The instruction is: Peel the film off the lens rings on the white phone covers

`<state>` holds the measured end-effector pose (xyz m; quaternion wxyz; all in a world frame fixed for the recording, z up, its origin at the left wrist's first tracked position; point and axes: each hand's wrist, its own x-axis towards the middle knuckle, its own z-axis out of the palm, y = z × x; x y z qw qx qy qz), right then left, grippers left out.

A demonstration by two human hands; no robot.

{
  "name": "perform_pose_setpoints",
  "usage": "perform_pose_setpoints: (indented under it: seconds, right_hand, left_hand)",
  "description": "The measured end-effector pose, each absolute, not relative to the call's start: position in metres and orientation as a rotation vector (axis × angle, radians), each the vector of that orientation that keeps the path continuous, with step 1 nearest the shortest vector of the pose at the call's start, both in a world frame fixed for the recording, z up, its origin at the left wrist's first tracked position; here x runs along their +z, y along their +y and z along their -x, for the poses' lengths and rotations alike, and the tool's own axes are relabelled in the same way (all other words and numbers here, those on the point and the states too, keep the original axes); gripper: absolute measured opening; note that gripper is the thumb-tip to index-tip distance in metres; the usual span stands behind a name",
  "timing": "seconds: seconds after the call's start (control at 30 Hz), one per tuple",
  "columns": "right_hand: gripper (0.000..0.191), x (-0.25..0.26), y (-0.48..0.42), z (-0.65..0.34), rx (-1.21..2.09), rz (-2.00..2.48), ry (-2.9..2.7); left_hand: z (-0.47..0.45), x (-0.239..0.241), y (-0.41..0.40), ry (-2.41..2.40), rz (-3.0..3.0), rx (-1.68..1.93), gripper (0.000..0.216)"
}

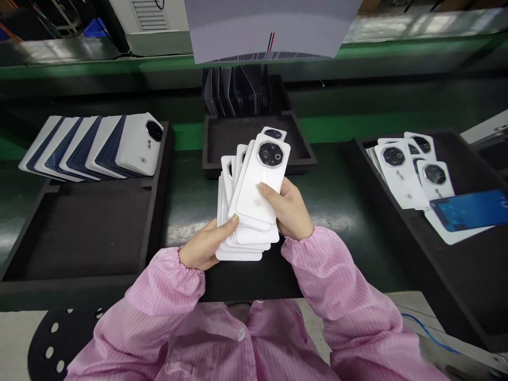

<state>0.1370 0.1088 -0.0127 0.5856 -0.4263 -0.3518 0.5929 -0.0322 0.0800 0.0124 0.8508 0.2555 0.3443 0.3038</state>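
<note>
Between my two hands is a loose, fanned stack of white phone-shaped cards (256, 193), each with a dark round camera print near its top. My left hand (209, 239) grips the lower left edge of the stack, thumb on the front. On the right side, my right hand (289, 207) is closed around the upper cards, its thumb lying on the face of the front one. Fingers behind the stack are hidden. Just beyond the stack sits a black tray (242, 135) with dark thin cards (237, 92) standing in its back part.
A black tray (91, 233) at left carries leaning rows of white and dark blue cards (137, 145). Another black tray (448, 275) at right holds loose white cards (400, 174) and a blue-faced one (472, 210). A pale panel (270, 26) overhangs the back of the green bench.
</note>
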Motion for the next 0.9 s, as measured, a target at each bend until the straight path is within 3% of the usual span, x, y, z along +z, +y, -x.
perform_pose_setpoints:
  seconds: [0.3,0.9]
  right_hand:
    - [0.036,-0.015,0.108,-0.134,1.344,1.02,-0.81]
    - [0.03,-0.02,0.107,-0.132,1.041,1.273,-0.977]
  left_hand:
    - [0.036,0.015,0.081,0.529,-0.381,0.605,0.056]
    - [0.026,0.003,0.075,0.653,-0.588,0.578,0.049]
